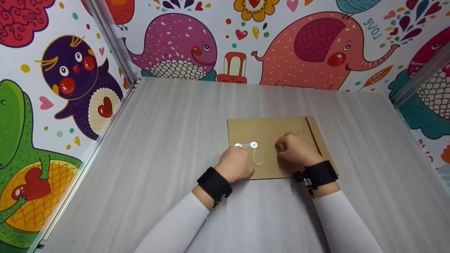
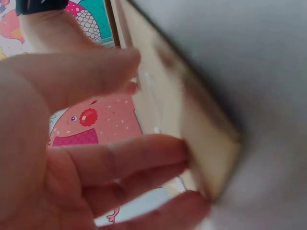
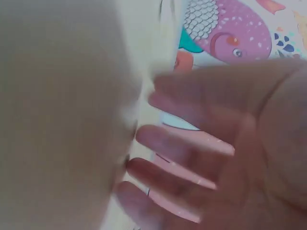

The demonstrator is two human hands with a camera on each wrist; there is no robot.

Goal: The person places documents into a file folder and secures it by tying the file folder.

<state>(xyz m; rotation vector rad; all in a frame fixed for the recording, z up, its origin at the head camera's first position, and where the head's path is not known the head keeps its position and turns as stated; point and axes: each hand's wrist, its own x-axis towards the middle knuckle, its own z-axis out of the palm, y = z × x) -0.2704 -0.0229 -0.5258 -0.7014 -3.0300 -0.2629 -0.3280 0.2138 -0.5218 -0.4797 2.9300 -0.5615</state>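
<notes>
A flat brown kraft-paper envelope (image 1: 270, 128) lies on the table, with a dark line along its right side. Two white round buttons (image 1: 254, 144) sit on its left part, and a thin white string (image 1: 253, 156) runs between them and trails down. My left hand (image 1: 232, 163) rests over the envelope's left end, partly covering the left button. In the left wrist view its loosely bent fingers (image 2: 129, 155) touch the envelope (image 2: 213, 143), thumb apart. On the right part of the envelope, my right hand (image 1: 298, 150) rests its fingertips, fingers spread in the right wrist view.
A grey wood-grain table (image 1: 168, 133) extends around the envelope. Behind it stands a wall (image 1: 242, 35) printed with cartoon animals. Metal frame posts (image 1: 112, 42) stand at the back corners, and a metal rail edges the left side.
</notes>
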